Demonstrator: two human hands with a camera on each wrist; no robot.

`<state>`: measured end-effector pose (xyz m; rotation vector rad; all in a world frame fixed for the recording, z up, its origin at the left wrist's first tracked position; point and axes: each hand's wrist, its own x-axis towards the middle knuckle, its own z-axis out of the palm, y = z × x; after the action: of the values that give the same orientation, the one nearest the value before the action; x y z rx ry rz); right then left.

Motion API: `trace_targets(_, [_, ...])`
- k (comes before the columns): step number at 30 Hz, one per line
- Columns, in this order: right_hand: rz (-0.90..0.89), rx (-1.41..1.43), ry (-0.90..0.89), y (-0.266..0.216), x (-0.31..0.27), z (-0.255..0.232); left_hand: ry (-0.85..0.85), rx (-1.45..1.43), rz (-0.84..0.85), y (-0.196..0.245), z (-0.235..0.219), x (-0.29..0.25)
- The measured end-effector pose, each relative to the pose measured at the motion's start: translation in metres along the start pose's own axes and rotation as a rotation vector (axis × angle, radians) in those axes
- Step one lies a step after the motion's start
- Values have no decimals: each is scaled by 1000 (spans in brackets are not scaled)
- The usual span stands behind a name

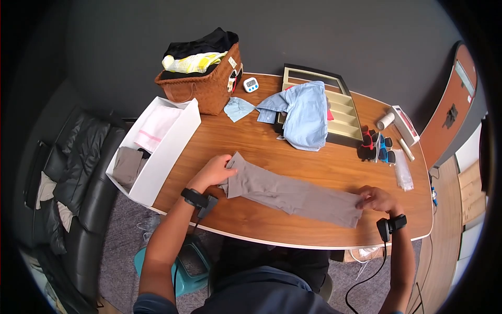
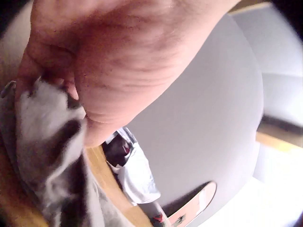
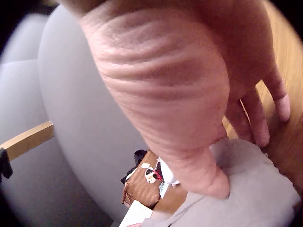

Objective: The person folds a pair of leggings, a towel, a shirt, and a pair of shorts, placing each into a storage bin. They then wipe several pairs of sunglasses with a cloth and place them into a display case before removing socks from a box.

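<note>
A long grey-brown cloth [image 1: 293,194] lies stretched across the front of the wooden table. At its left end my left hand [image 1: 215,170] grips the edge; in the left wrist view the fingers of that hand [image 2: 109,61] curl round the bunched cloth [image 2: 52,146]. My right hand [image 1: 377,200] pinches the cloth's right end. From the right wrist, the thumb of the hand [image 3: 175,80] presses on the cloth [image 3: 236,189], with several other fingers extended beyond it.
On the left stand a white box [image 1: 175,144] with folded cloths and a brown basket [image 1: 201,93] of clothes. Behind the cloth, a light blue garment [image 1: 308,115] lies over a compartment case [image 1: 345,112]. Sunglasses [image 1: 384,149] and a plastic bag [image 1: 402,170] lie at right.
</note>
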<state>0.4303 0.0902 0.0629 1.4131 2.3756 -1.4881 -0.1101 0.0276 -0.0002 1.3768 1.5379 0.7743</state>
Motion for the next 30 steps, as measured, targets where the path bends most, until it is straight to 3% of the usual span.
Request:
trace_targets(2, [87, -174, 180, 6, -5, 6, 74, 314, -24, 18, 0, -12])
trace_targets(3, [92, -171, 179, 8, -7, 7, 69, 314, -25, 20, 2, -14])
trace_targets(5, [263, 116, 109, 9, -9, 4, 87, 359, 57, 22, 8, -19])
trace_targets(9, [271, 322, 190, 20, -24, -7, 50, 353, 160, 24, 32, -29])
trace_targets(11, [116, 524, 284, 21, -31, -16, -162, 228, 0, 53, 40, -45])
trace_targets(13, [118, 585, 306, -1, -37, -23, -210, 207, -90, 47, 42, -41])
trace_targets(15, [-89, 774, 332, -23, -35, -24, 20, 309, 216, 38, 42, -37])
trace_targets(17, [-137, 772, 329, -72, -24, -11, 14, 202, 223, 37, 46, -32])
trace_targets(19, [-239, 771, 227, -106, -6, 4, 9, 99, 227, 44, 49, -30])
trace_targets(21, [-249, 721, 137, -128, 24, 23, -109, -46, 68, 57, 50, -33])
trace_targets(25, [-321, 781, -136, -184, 70, 72, -88, -113, 52, 45, 42, -32])
trace_targets(27, [-316, 749, -189, -180, 82, 84, 6, -87, 5, 34, 30, -38])
trace_targets(30, [-319, 552, 25, -132, 84, 74, 80, -51, 13, 24, 16, -54])
